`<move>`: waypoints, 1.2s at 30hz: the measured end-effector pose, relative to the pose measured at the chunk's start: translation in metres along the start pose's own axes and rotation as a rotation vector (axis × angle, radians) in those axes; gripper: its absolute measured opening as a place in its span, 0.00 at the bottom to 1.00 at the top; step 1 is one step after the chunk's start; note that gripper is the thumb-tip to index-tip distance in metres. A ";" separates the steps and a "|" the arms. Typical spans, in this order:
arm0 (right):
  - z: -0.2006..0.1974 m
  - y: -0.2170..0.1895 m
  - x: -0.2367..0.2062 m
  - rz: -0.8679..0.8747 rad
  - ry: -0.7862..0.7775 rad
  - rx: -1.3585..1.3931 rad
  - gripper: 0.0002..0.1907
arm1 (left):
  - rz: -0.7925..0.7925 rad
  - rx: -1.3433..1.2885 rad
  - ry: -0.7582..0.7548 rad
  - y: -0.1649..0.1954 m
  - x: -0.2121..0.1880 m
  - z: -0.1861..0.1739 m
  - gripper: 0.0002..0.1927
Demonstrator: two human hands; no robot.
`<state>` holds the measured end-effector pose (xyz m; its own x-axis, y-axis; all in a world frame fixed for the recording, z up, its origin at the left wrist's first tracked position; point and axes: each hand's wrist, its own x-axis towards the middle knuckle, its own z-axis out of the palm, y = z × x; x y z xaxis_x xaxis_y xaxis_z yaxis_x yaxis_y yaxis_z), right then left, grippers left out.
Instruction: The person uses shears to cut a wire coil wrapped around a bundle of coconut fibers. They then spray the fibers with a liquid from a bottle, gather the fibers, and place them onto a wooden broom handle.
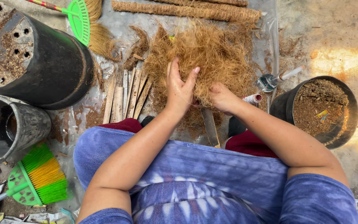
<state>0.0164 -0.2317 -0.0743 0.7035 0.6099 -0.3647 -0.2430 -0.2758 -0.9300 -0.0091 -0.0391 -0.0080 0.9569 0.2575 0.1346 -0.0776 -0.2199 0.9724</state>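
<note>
In the head view, a person in tie-dyed blue clothing is sitting over a clear plastic sheet [266, 25] spread on the ground. Both hands are working in a loose mound of brown coconut fibre [212, 58] lying on the sheet just in front of the knees. The left hand [180, 87] is pressing flat against the near left side of the mound, fingers straight and close together, thumb raised beside them. The right hand [220, 96] is digging into the near edge of the mound; its fingers are buried in the fibre, so how tightly they are closing cannot be told.

Just left of the mound, a row of flat wooden slats [123, 97] is lying side by side. Beyond the mound, fibre-wrapped poles [187, 10] are lying across the sheet. A large black pot [54, 70] is lying tipped on its side at upper left, showing its holed base. At right, a smaller black pot [340, 137] is standing full of brown soil mix. A green hand broom [38, 176] is lying at lower left.
</note>
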 end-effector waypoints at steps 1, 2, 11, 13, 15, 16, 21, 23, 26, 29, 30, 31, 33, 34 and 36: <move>0.003 -0.007 0.000 -0.017 -0.024 0.082 0.12 | -0.010 -0.042 -0.007 -0.004 0.005 0.001 0.37; 0.006 -0.015 -0.002 -0.034 -0.050 0.162 0.12 | 0.006 -0.183 0.006 -0.006 0.009 0.002 0.37; 0.007 -0.065 -0.018 0.090 -0.280 0.407 0.25 | -0.096 -0.536 0.048 -0.023 0.036 -0.014 0.39; 0.001 -0.067 -0.020 0.096 -0.354 0.427 0.25 | -0.116 -0.597 0.013 -0.025 0.037 -0.015 0.40; -0.004 -0.065 -0.019 0.097 -0.441 0.487 0.25 | -0.143 -0.633 -0.050 -0.024 0.037 -0.020 0.42; -0.006 -0.063 -0.018 0.093 -0.489 0.537 0.26 | -0.154 -0.652 -0.081 -0.023 0.037 -0.022 0.43; -0.013 -0.037 -0.015 0.033 -0.404 0.503 0.26 | -0.189 -0.767 -0.129 -0.009 0.035 -0.026 0.44; -0.010 -0.027 -0.013 0.080 -0.157 0.404 0.32 | -0.114 -0.706 -0.137 -0.003 0.034 -0.028 0.43; 0.002 -0.019 -0.008 0.040 0.132 0.185 0.25 | 0.073 -0.273 -0.106 0.003 0.037 -0.034 0.40; 0.012 -0.021 -0.010 -0.093 0.124 0.128 0.22 | 0.139 0.166 -0.036 0.004 0.041 -0.038 0.36; 0.014 -0.024 -0.011 -0.111 0.138 0.019 0.19 | 0.101 0.204 -0.013 0.004 0.044 -0.037 0.35; 0.016 -0.027 -0.012 -0.129 0.152 -0.092 0.17 | 0.065 0.241 0.009 0.004 0.046 -0.037 0.34; 0.019 -0.034 -0.014 -0.117 0.161 -0.133 0.16 | 0.129 0.332 0.055 0.000 0.048 -0.044 0.34; 0.020 -0.038 -0.014 -0.087 0.153 -0.065 0.17 | 0.162 0.378 0.078 -0.002 0.049 -0.047 0.34; 0.022 -0.043 -0.016 -0.099 0.153 -0.074 0.18 | 0.240 0.318 0.046 -0.008 0.053 -0.050 0.32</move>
<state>0.0011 -0.2131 -0.0292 0.8165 0.5179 -0.2553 -0.1221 -0.2773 -0.9530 0.0285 0.0234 0.0013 0.9080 0.2034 0.3662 -0.2003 -0.5570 0.8060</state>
